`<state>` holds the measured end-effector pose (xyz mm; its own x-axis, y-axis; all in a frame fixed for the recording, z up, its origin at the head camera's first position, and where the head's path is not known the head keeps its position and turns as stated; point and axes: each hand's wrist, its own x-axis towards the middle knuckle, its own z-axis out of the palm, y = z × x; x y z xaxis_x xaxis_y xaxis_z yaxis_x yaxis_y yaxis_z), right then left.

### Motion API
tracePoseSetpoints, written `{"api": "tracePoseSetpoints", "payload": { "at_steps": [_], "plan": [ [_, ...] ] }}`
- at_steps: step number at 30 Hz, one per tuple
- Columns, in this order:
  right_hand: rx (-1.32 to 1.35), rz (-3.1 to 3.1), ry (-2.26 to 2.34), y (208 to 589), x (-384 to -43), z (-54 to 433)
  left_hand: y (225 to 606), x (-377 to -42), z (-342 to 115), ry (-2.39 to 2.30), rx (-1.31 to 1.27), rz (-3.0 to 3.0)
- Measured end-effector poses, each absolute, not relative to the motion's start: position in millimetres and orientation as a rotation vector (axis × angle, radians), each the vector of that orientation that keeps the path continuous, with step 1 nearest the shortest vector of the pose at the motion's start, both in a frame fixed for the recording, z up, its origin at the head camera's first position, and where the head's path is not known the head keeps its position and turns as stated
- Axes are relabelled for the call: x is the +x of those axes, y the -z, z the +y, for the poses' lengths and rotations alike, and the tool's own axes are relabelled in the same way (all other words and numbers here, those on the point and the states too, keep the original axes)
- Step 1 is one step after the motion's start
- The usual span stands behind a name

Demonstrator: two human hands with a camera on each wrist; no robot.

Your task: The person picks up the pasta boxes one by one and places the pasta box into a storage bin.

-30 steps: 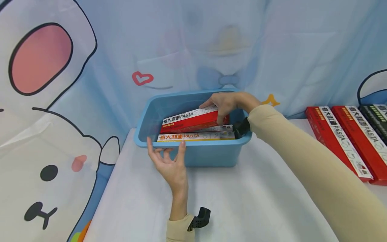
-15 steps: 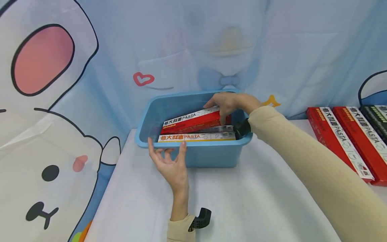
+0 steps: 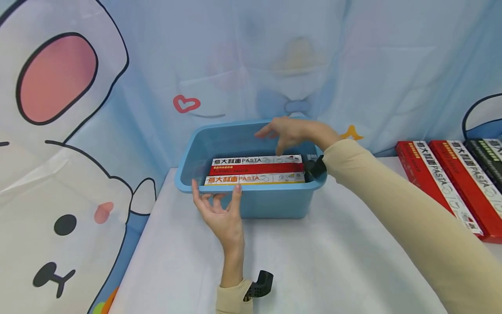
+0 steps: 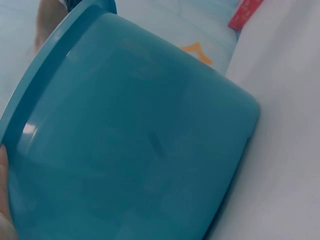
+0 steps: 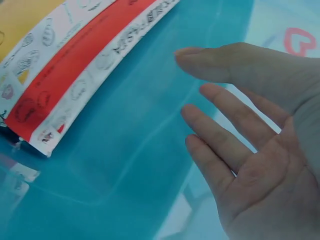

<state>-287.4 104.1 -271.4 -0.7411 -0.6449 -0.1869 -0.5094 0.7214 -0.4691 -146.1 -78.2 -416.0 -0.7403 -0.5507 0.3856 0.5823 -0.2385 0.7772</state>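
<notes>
A light blue plastic bin (image 3: 274,203) stands on the table; the left wrist view shows its wall close up. Inside, a red and white pasta box (image 3: 256,168) lies alongside a white pasta box with orange lettering (image 3: 255,178). My left hand (image 3: 221,218) holds the bin's front rim, its thumb at the edge and some fingers bent beneath. Over the bin's right half hovers my right hand (image 3: 292,131), apart from the boxes. The right wrist view has that hand (image 5: 255,145) with spread fingers and nothing held, beside the red and white box (image 5: 85,65).
To the right on the white table (image 3: 333,261) lie two red pasta boxes (image 3: 439,187) (image 3: 470,187) and a dark one (image 3: 488,157), side by side. A printed blue curtain (image 3: 251,52) hangs close behind the bin.
My right hand has let go of the red and white pasta box, which dropped from a tilt to lie level against the orange-lettered one. The left hand has stayed put.
</notes>
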Motion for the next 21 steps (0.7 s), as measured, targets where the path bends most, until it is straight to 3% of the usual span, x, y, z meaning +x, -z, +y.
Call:
{"api": "tracePoseSetpoints", "payload": {
  "at_steps": [14, 21],
  "plan": [
    [-1.065, 2.604, 0.91, 236, -241, 155, 416, -148, -78, 2.042, -0.044, -1.292],
    [-0.908, 2.859, 0.931, 235, -204, 209, 417, -150, -82, 2.046, -0.035, -1.277]
  ]
}}
